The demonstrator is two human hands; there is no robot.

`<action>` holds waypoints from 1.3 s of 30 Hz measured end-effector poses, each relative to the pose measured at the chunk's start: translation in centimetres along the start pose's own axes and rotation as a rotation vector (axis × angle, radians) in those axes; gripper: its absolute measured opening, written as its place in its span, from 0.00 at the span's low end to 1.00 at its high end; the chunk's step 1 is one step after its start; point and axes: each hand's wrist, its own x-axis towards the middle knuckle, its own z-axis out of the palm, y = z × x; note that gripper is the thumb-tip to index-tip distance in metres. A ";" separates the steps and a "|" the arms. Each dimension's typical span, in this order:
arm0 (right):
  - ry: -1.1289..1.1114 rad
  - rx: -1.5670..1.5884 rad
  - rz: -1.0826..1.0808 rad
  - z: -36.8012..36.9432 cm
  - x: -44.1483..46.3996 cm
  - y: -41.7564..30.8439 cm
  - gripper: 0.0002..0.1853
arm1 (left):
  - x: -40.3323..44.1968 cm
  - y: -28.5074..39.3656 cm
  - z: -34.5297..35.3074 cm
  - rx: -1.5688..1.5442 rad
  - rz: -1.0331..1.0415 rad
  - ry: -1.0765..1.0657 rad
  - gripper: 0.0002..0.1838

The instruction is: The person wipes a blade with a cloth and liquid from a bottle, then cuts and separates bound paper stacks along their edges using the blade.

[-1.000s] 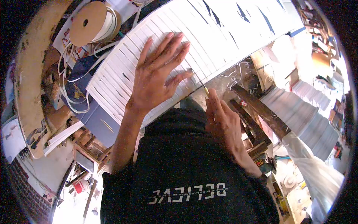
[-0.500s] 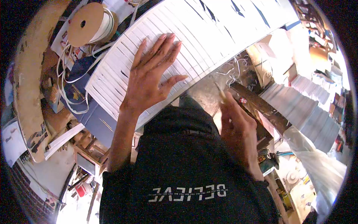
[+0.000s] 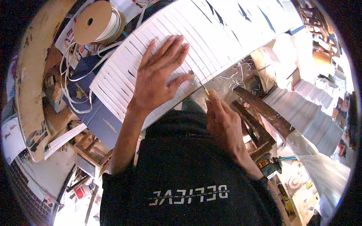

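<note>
A long row of white paper strips or page blocks [image 3: 211, 49] lies across the work surface, with narrow dark gaps between them. My left hand [image 3: 156, 81] rests flat on it, fingers spread and thumb stretched toward the near edge. My right hand [image 3: 222, 116] is closed around the yellowish handle of a thin blade-like tool [image 3: 206, 91]. The tool's dark tip meets the near edge of the white row, close to my left thumb. Exactly what kind of tool it is I cannot tell.
A cardboard-sided spool [image 3: 92, 22] of white ribbon stands at the upper left, loose loops beside it. Dark blue covers [image 3: 102, 122] lie under the row's left end. Tall paper stacks [image 3: 301, 113] and clear plastic sheeting [image 3: 320, 165] are at the right.
Half a second ago my right hand had drawn the tool back to the right, away from the row; now it is back at the edge. My left hand has shifted slightly right.
</note>
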 end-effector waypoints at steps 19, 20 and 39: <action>0.023 0.443 0.217 -0.7 0.2 -0.1 0.20 | -1.1 -0.7 -1.0 -0.046 0.029 -0.032 0.35; 0.027 0.326 0.102 -0.7 0.3 -0.5 0.21 | -1.2 -0.8 -0.8 -0.056 0.023 -0.004 0.34; -0.087 -0.055 -0.020 -2.2 -1.9 -1.2 0.19 | -1.2 -0.7 -0.5 0.021 0.033 0.015 0.31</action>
